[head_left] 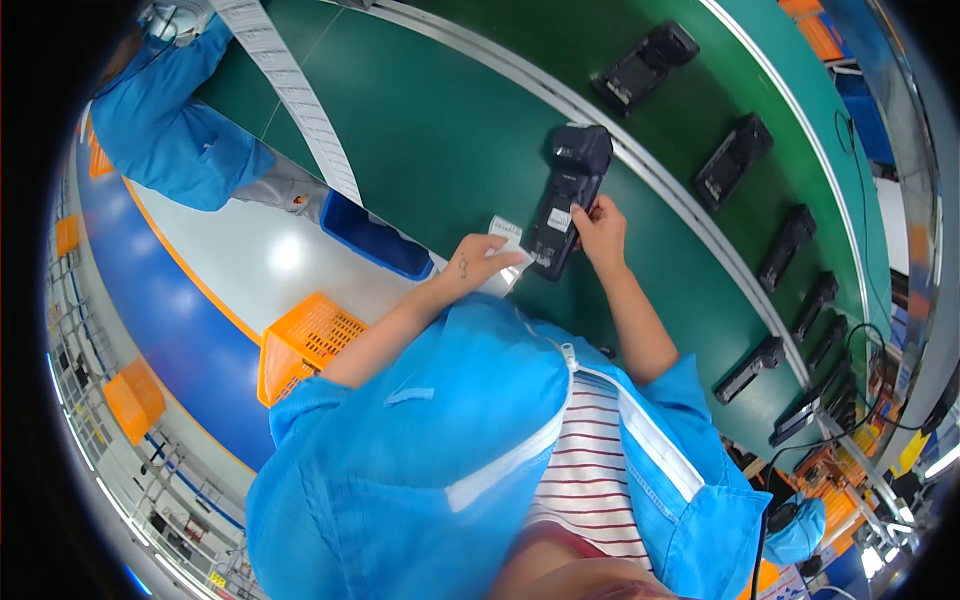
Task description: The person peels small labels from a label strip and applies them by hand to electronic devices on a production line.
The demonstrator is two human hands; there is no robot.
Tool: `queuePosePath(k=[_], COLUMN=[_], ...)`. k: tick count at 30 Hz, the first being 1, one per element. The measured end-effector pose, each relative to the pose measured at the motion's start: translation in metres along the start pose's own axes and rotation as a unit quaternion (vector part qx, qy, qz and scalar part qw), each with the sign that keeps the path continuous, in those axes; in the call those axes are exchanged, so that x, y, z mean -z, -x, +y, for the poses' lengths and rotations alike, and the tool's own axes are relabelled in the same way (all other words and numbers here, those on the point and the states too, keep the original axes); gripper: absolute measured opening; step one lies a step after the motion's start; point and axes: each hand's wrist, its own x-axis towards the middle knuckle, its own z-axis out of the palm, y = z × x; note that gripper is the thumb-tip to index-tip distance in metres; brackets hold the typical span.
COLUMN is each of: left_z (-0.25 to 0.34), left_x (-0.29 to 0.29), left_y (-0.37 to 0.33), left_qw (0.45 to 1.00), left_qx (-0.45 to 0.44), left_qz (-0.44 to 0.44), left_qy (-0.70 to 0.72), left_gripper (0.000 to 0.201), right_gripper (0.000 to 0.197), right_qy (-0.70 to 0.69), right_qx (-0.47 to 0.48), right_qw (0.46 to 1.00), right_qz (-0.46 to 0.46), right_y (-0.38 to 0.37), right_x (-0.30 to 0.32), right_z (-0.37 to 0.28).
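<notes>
A black handheld terminal [573,185] lies face down on the green bench in front of me, its thick end pointing away. On its back sits a small white label [560,219]. My right hand [602,236] is closed at the terminal's right edge, with the thumb at the label's edge. To the left of the terminal, my left hand [478,264] pinches a strip of white labels [506,230]. The strip's near part bends down by my jacket, and its lower end reaches the terminal's near end.
Several similar black terminals [735,160] lie along the green conveyor belt [520,85] beyond a metal rail. A long paper strip [290,90] crosses the bench at the left. Near the left edge are a blue bin [375,240], an orange basket [310,340] and a co-worker in blue [180,150].
</notes>
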Motion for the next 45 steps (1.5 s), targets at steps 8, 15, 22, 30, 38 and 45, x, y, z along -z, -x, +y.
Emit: queuePosePath(k=[8,15,22,30,38,45], left_z=[-0.010,-0.014,-0.001,0.003,0.030,0.034], left_x=[0.030,0.037,0.034,0.029,0.008,-0.032], left_y=[0.019,0.026,0.025,0.030,0.008,-0.011], left_qw=[0.997,0.987,0.996,0.983,0.997,0.999], left_qx=[-0.003,0.049,-0.029,-0.032,-0.017,0.026], left_qz=[0.082,0.108,0.085,0.045,0.009,-0.044], left_qy=[-0.010,0.112,0.007,0.173,0.073,-0.011], left_gripper=[0.021,0.018,0.017,0.017,0.019,0.021], right_gripper=[0.025,0.052,0.110,0.108,0.102,0.104], right_qy=[-0.067,0.290,0.393,0.381,0.316,0.413], right_qx=[0.170,0.220,0.014,-0.061,0.098,-0.033], right_qw=[0.982,0.860,0.861,0.881,0.922,0.892], right_qz=[0.048,0.357,0.323,0.275,0.202,0.183], right_y=[-0.206,-0.256,-0.231,-0.211,-0.006,0.055], right_x=[-0.019,-0.012,0.004,0.051,0.013,0.013], right_z=[-0.066,-0.114,-0.107,-0.115,-0.038,-0.015])
